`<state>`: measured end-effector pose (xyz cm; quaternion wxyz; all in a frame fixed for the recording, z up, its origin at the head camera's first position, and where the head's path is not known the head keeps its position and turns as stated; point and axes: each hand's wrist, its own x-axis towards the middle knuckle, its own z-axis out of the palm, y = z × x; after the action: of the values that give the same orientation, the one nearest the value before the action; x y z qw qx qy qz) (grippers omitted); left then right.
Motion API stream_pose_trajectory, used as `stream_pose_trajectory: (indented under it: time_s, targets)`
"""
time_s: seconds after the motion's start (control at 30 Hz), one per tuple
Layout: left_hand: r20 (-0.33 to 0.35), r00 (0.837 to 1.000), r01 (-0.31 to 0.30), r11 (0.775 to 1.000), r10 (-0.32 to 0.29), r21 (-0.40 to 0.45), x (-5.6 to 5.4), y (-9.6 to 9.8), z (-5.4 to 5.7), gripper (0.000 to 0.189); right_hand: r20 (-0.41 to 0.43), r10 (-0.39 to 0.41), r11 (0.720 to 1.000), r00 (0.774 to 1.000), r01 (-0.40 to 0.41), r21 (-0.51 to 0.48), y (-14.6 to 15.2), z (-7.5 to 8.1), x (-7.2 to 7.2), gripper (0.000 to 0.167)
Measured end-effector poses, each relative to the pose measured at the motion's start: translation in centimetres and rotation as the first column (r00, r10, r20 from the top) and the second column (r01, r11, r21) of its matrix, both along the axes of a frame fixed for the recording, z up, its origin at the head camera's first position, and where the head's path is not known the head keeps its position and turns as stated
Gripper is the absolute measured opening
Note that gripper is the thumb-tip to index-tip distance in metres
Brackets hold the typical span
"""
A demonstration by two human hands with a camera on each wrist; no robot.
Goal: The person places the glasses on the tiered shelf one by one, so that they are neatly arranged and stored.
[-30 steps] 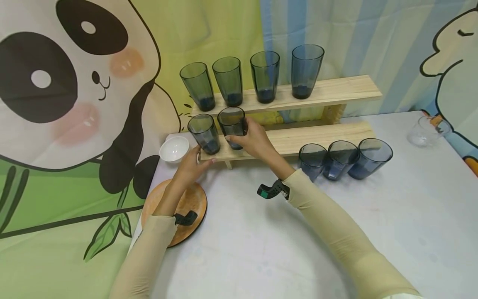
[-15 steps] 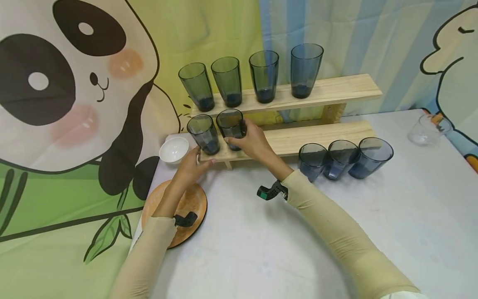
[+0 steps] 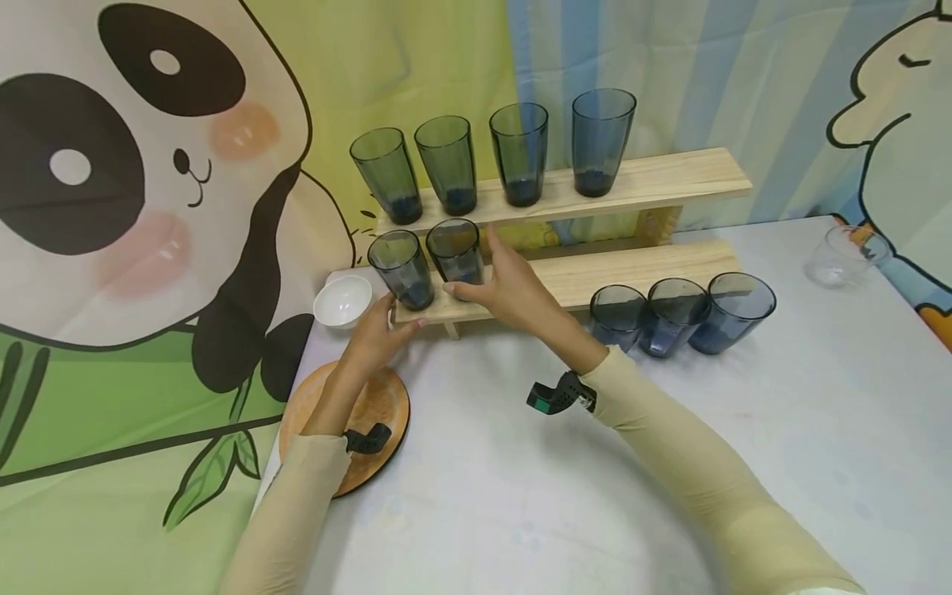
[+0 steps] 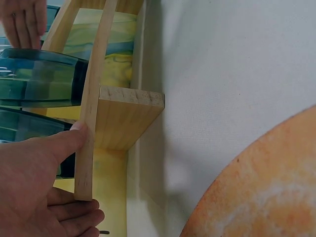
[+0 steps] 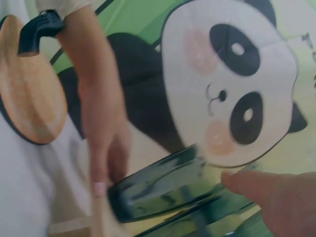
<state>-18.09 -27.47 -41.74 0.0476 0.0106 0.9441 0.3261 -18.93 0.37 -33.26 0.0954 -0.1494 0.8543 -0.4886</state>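
A two-tier wooden shelf (image 3: 625,273) carries tinted drinking glasses on both boards. My left hand (image 3: 372,335) holds the left end of the lower board. In the left wrist view the thumb lies on the board (image 4: 88,128) and the other fingers reach round its end. Just above that hand stands one glass (image 3: 404,268), upright on the lower board. A second glass (image 3: 455,254) stands to its right. My right hand (image 3: 513,289) is spread beside this second glass, thumb in front and fingers extended at its right side. Whether the fingers still touch the glass cannot be told.
Several matching glasses (image 3: 521,157) line the upper board. Three more glasses (image 3: 673,318) stand on the white table (image 3: 535,496), before the shelf's right part. A white bowl (image 3: 342,302), a round wooden plate (image 3: 383,413) and a clear glass vessel (image 3: 844,260) also sit there.
My right hand's fingers have loosened from the second glass and spread, and the hand has shifted slightly right. The glass stays on the lower board. My left hand keeps its hold on the shelf.
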Motion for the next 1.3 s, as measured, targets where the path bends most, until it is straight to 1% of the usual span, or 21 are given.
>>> stream_pose_trajectory:
  time_s: [0.13, 0.27, 0.43, 0.57, 0.67, 0.77, 0.87, 1.0, 1.13, 1.3]
  targets:
    - [-0.007, 1.0, 0.008, 1.0, -0.008, -0.006, -0.1, 0.0, 0.1, 0.096, -0.04, 0.043, 0.998, 0.998, -0.042, 0.039, 2.1, 2.6, 1.8, 0.12]
    - [-0.01, 1.0, 0.008, 1.0, -0.009, -0.024, -0.1, 0.0, 0.1, 0.097, -0.089, 0.048, 0.997, 0.995, -0.043, 0.061, 5.1, 4.2, 2.7, 0.116]
    - [-0.001, 1.0, 0.011, 0.999, -0.011, -0.037, 0.0, -0.1, 0.0, 0.096, -0.108, 0.009, 0.994, 0.994, 0.003, 0.111, 10.3, 5.0, 3.2, 0.106]
    - [0.006, 1.0, 0.005, 0.999, -0.005, -0.042, 0.0, -0.2, 0.0, 0.097, -0.133, -0.063, 0.978, 0.989, 0.087, 0.188, 15.0, 4.7, 3.5, 0.105]
    - [0.003, 1.0, 0.006, 0.999, -0.006, -0.038, -0.1, -0.2, -0.1, 0.097, -0.128, -0.129, 0.958, 0.983, 0.157, 0.239, 18.9, 3.8, 3.7, 0.106]
    - [0.001, 1.0, 0.013, 0.999, -0.013, -0.038, -0.1, -0.2, -0.1, 0.097, -0.111, -0.194, 0.941, 0.975, 0.216, 0.26, 22.8, 2.7, 4.1, 0.108]
    - [0.004, 1.0, 0.011, 0.999, -0.011, -0.044, -0.2, -0.2, 0.0, 0.096, -0.119, -0.257, 0.93, 0.959, 0.279, 0.238, 26.1, 1.2, 4.7, 0.108]
    - [0.011, 1.0, 0.009, 0.999, -0.009, -0.047, -0.3, -0.2, 0.1, 0.096, -0.126, -0.329, 0.921, 0.936, 0.347, 0.179, 29.2, -1.3, 5.4, 0.105]
    - [0.013, 1.0, 0.008, 0.999, -0.008, -0.041, -0.1, -0.1, 0.1, 0.095, -0.113, -0.358, 0.918, 0.927, 0.371, 0.137, 31.2, -4.1, 5.9, 0.1]
    - [0.003, 1.0, 0.011, 0.999, -0.011, -0.045, -0.2, -0.1, 0.1, 0.094, -0.074, -0.325, 0.938, 0.943, 0.332, 0.102, 32.5, -7.3, 6.6, 0.098]
